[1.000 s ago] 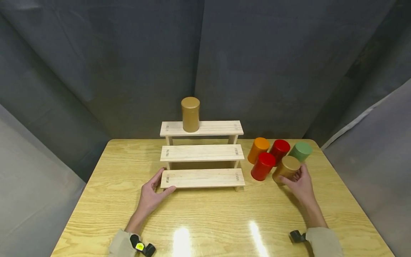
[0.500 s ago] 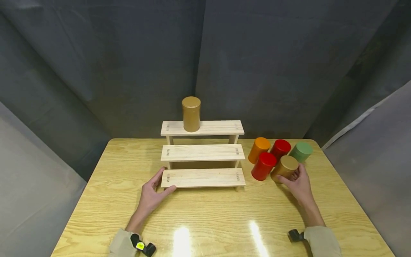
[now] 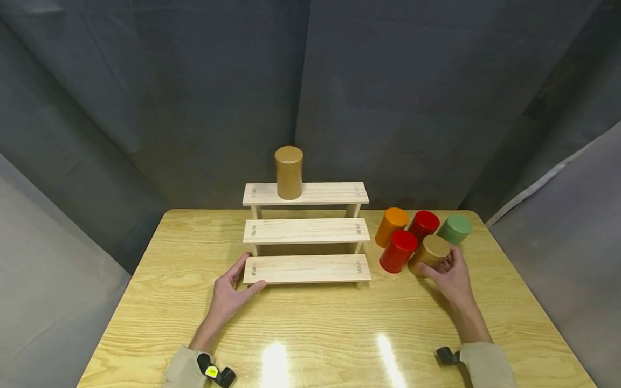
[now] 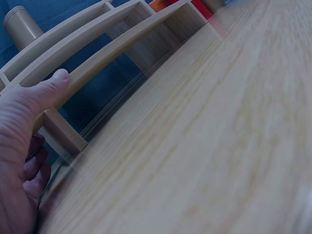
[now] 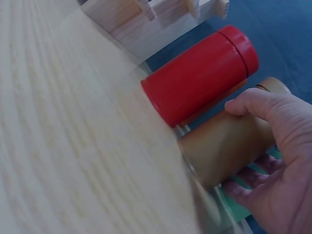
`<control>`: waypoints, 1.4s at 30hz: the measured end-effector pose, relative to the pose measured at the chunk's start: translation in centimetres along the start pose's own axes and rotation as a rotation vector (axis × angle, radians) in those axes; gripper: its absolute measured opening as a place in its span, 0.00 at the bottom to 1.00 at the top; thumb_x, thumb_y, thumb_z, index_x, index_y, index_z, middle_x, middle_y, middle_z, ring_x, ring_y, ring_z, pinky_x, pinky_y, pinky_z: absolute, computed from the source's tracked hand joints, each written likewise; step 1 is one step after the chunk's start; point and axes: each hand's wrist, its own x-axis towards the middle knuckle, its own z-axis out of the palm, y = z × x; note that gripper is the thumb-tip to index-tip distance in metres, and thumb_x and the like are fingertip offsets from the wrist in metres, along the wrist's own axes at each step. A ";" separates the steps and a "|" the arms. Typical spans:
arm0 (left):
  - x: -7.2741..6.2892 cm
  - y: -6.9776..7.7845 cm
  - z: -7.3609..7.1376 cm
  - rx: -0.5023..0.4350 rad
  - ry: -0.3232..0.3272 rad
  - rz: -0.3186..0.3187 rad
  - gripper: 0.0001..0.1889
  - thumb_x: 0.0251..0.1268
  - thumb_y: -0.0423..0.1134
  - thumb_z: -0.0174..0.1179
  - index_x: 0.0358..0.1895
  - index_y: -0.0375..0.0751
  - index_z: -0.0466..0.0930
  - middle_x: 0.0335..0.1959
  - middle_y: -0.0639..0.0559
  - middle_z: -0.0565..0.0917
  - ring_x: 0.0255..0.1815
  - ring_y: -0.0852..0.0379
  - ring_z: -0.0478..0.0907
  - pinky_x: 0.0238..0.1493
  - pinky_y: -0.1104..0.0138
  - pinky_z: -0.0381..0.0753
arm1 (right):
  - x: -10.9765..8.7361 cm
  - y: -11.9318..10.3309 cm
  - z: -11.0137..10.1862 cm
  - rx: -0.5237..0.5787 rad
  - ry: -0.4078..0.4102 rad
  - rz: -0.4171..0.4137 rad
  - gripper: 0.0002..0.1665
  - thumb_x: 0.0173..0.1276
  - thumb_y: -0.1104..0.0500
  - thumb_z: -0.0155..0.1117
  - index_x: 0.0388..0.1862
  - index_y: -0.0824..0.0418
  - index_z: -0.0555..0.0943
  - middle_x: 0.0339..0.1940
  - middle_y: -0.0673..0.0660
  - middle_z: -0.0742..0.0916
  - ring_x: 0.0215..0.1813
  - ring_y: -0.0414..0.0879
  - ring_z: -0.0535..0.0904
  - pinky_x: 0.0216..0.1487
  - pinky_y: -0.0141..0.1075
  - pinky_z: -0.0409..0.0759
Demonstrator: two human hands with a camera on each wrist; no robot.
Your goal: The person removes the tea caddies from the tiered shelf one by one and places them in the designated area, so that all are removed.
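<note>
At the right, my right hand (image 3: 452,275) grips a gold canister (image 5: 226,146), thumb on the near side and fingers round the far side. It stands upright on the table, close beside a bright red canister (image 3: 399,251). My left hand (image 3: 230,293) holds the left end of a three-step wooden display stand (image 3: 306,269). In the left wrist view, the thumb (image 4: 54,88) lies along the front edge of the lowest step while the other fingers curl by its end. A second gold canister (image 3: 289,173) stands on the top step, left of its middle.
Behind the gripped canister are an orange canister (image 3: 391,227), a darker red one (image 3: 423,228) and a green one (image 3: 455,229), all close together. Grey curtains (image 3: 233,97) hang behind the wooden table (image 3: 320,328) and at both sides.
My right hand has shifted slightly left with the gold canister, bringing it nearer the bright red one. My left hand keeps its place on the stand.
</note>
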 end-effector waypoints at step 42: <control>0.0 0.1 0.0 -0.023 -0.006 0.008 0.44 0.59 0.41 0.79 0.79 0.53 0.68 0.78 0.50 0.70 0.79 0.51 0.65 0.68 0.82 0.66 | 2.6 -11.4 3.4 -0.019 0.001 -0.281 0.45 0.63 0.72 0.75 0.77 0.62 0.66 0.70 0.63 0.79 0.68 0.39 0.74 0.69 0.26 0.71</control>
